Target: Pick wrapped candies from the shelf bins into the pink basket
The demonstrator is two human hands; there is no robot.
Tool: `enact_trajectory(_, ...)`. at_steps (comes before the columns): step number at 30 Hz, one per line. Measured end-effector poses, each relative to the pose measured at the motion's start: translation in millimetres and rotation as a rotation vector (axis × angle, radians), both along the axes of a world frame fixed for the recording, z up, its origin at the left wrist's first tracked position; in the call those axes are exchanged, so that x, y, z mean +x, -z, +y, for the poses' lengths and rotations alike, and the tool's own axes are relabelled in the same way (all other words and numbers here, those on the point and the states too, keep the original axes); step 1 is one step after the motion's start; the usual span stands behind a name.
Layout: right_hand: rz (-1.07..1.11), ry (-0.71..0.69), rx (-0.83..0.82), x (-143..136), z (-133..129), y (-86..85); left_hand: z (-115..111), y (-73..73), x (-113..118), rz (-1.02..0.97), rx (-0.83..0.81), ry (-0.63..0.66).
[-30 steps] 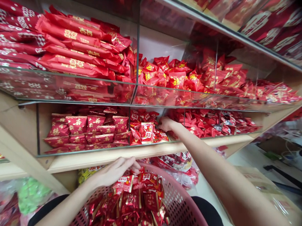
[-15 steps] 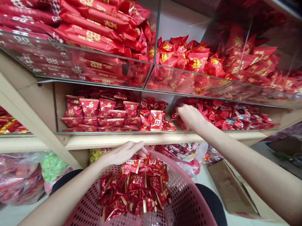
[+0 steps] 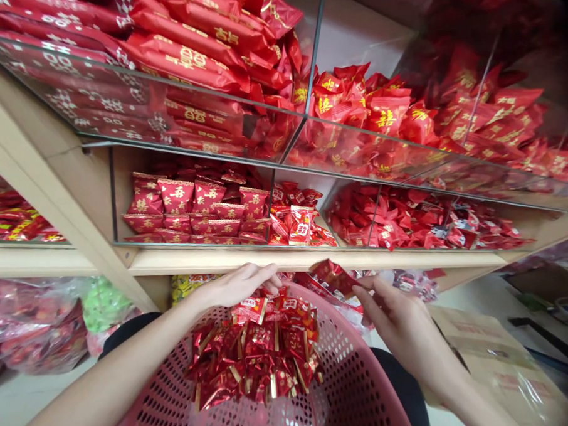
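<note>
My right hand (image 3: 399, 318) pinches a small red wrapped packet (image 3: 332, 278) between thumb and fingers, just above the right far rim of a pink plastic basket (image 3: 366, 366). Over the basket's far edge lies my left hand (image 3: 242, 285), fingers stretched out and loosely together, with nothing seen in them; some fingertips are hidden. Inside the basket, a heap of shiny red packets with gold edges (image 3: 255, 358) fills the far part, below my left hand. Behind, the lower shelf holds more red packets (image 3: 301, 225) in glass-walled compartments.
Glass-fronted bins (image 3: 202, 59) of larger red packets hang overhead. A pale wooden shelf edge (image 3: 220, 260) runs just beyond the basket. Clear bags of packets (image 3: 35, 330) sit at the lower left. A cardboard box (image 3: 502, 360) stands on the floor at right.
My right hand has come out of a lower-shelf compartment and back to the basket's rim, now with a red packet in its fingers. My left hand has stayed almost still.
</note>
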State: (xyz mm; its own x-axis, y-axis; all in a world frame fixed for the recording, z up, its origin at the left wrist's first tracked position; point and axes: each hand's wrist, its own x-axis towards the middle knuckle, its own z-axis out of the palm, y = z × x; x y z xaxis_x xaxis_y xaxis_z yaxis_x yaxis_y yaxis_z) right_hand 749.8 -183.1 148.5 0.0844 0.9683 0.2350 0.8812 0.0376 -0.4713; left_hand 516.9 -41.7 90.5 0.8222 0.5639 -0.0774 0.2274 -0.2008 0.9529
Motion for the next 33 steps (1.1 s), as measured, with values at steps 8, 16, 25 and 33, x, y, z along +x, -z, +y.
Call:
enact_trajectory(8,0.682,-0.15,-0.467,-18,-9,67.1,1,4.1,1,-0.021,-0.029,-0.011)
enact_trajectory(16,0.899,-0.018,-0.685,-20,6,108.6,0,2.2,0,-0.002,0.001,-0.013)
enact_trajectory(25,0.597,0.032,-0.534,-23,6,116.2,-5,2.8,4,0.092,0.321,0.186)
enact_trajectory(33,0.189,0.04,-0.036,-2,45,33.5,-4,7.4,6,0.119,0.311,0.163)
